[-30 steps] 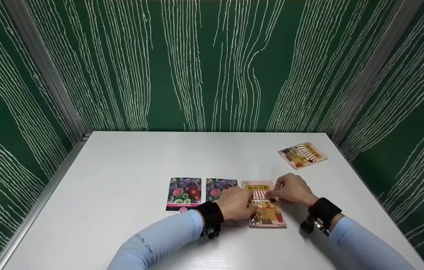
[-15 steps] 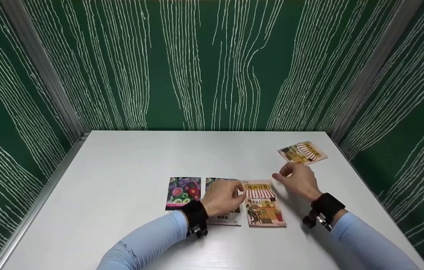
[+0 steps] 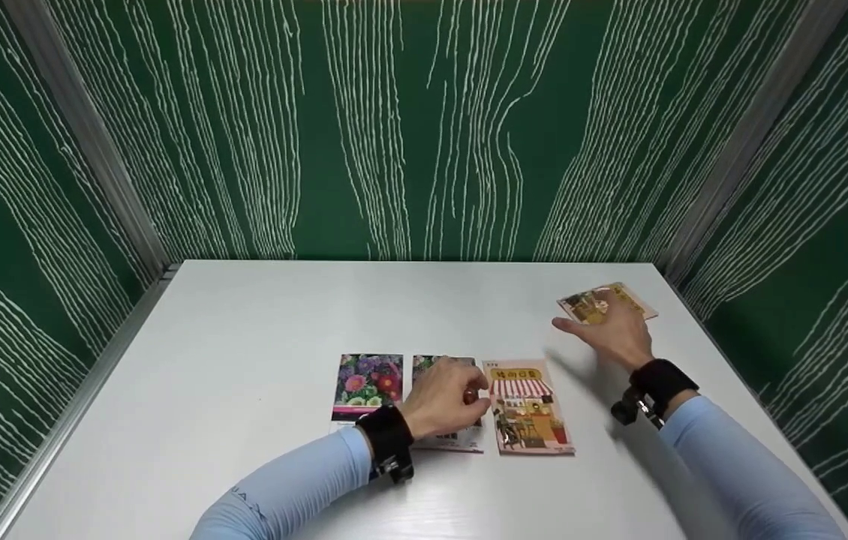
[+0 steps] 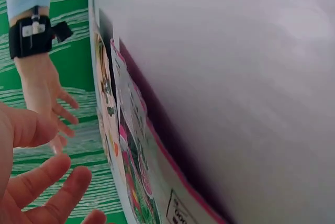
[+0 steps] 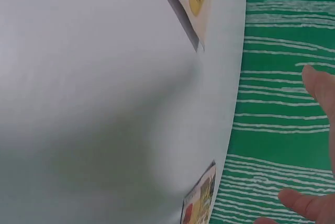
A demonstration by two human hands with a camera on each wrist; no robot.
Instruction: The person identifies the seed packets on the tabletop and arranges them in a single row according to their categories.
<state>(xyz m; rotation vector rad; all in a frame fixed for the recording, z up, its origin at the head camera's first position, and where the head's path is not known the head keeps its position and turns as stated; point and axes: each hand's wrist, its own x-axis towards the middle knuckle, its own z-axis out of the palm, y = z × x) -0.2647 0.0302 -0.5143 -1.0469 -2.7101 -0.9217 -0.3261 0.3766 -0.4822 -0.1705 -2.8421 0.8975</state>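
Observation:
In the head view, my left hand (image 3: 445, 397) hovers over the middle flower-printed packet (image 3: 454, 445), covering much of it; the fingers are loosely curved with nothing between them. To its left lies a matching flower-printed packet (image 3: 368, 381), partly behind my wrist. A pink packet with a striped-awning shop picture (image 3: 529, 420) lies just right of the middle one. My right hand (image 3: 615, 328) reaches over a second shop-picture packet (image 3: 578, 305) at the back right, thumb and fingers spread and overlapping it. The right wrist view shows that packet (image 5: 200, 200) below the spread fingers (image 5: 301, 203).
All the packets lie flat on a white table (image 3: 259, 322). Green walls (image 3: 424, 150) with white wavy lines enclose its back and sides, joined by grey metal posts (image 3: 86, 135). Both wrists wear black camera straps (image 3: 385, 439).
My left hand has drawn left off the near shop-picture packet to above the middle flower-printed packet. My right hand has left that packet's edge and moved up and right to the back one, fingers spreading.

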